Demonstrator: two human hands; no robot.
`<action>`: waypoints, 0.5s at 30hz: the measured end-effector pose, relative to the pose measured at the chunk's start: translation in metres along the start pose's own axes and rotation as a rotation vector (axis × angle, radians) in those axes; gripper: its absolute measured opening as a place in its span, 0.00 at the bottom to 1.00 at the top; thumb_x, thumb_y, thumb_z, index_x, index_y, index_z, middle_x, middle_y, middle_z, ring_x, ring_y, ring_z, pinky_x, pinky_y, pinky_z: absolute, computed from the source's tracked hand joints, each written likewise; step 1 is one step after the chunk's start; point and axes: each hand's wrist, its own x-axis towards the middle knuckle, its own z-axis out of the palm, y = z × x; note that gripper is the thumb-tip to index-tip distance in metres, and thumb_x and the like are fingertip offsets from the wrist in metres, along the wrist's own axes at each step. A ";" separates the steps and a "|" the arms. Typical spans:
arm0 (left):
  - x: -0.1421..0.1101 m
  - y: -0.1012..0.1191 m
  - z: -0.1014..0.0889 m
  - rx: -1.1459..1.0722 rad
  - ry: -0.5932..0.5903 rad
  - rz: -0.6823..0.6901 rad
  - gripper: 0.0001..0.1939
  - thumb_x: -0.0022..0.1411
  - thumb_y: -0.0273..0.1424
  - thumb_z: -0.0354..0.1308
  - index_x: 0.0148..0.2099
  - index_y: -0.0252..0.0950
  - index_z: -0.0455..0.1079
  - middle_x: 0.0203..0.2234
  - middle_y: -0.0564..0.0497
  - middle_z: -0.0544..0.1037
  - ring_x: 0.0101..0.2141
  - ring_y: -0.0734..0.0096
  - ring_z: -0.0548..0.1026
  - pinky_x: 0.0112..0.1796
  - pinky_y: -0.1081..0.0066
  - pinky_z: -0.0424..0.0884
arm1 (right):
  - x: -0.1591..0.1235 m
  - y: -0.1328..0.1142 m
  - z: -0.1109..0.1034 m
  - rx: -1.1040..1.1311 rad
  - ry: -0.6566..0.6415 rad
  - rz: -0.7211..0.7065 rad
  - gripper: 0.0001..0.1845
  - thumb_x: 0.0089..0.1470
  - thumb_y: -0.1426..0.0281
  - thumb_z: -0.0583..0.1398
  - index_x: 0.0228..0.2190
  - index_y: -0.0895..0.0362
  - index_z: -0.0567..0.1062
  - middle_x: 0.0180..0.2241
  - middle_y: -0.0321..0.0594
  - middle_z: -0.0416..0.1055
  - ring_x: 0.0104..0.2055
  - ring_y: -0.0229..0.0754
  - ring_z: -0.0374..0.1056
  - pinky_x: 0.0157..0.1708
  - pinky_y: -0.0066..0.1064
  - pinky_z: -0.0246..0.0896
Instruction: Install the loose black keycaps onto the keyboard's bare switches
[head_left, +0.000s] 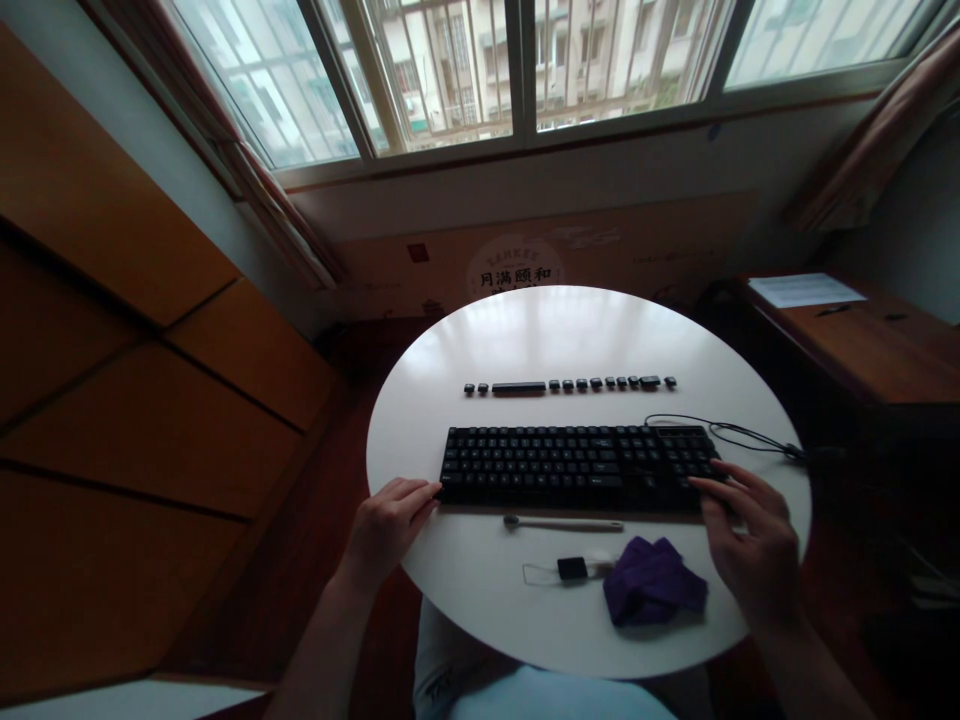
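Note:
A black keyboard (540, 462) lies on a round white table (420, 390), its bottom row a bare dark strip. At the keyboard's lower left corner, my left hand (391, 522) grips the edge with thumb and fingers together. My right hand (750, 535) holds the right end, fingers over the number keys and thumb at the near edge. Behind the keyboard runs a line of loose keycaps (581, 385), among them a long space bar (519, 388). In front lie a thin brush (566, 524), a keycap puller with wire loops (572, 569) and a crumpled purple cloth (654, 582).
The keyboard's coiled cable (750, 438) lies at the table's right side. A brown desk (892, 345) with a sheet of paper (806, 290) stands further right. Wooden cabinet doors (150, 420) are on the left, and a printed board (615, 245) leans under the window.

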 end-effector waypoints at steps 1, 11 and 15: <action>0.000 0.000 0.000 -0.006 -0.001 0.001 0.11 0.68 0.30 0.54 0.48 0.40 0.77 0.40 0.47 0.81 0.40 0.62 0.79 0.42 0.65 0.76 | 0.000 0.000 0.000 0.001 0.001 -0.001 0.09 0.58 0.68 0.59 0.36 0.55 0.80 0.50 0.46 0.72 0.51 0.54 0.67 0.48 0.49 0.66; -0.003 -0.001 0.005 -0.057 0.004 -0.035 0.12 0.67 0.31 0.54 0.48 0.40 0.76 0.41 0.47 0.81 0.41 0.63 0.79 0.44 0.65 0.76 | 0.004 -0.002 0.001 0.004 0.005 -0.015 0.11 0.59 0.68 0.58 0.36 0.57 0.80 0.49 0.49 0.72 0.51 0.53 0.67 0.49 0.48 0.66; -0.007 -0.006 0.015 -0.165 0.041 -0.151 0.11 0.66 0.34 0.55 0.46 0.39 0.76 0.41 0.47 0.80 0.39 0.64 0.79 0.41 0.66 0.76 | 0.005 -0.003 0.001 0.009 0.022 -0.026 0.11 0.59 0.67 0.58 0.36 0.57 0.80 0.48 0.49 0.72 0.51 0.53 0.67 0.51 0.49 0.64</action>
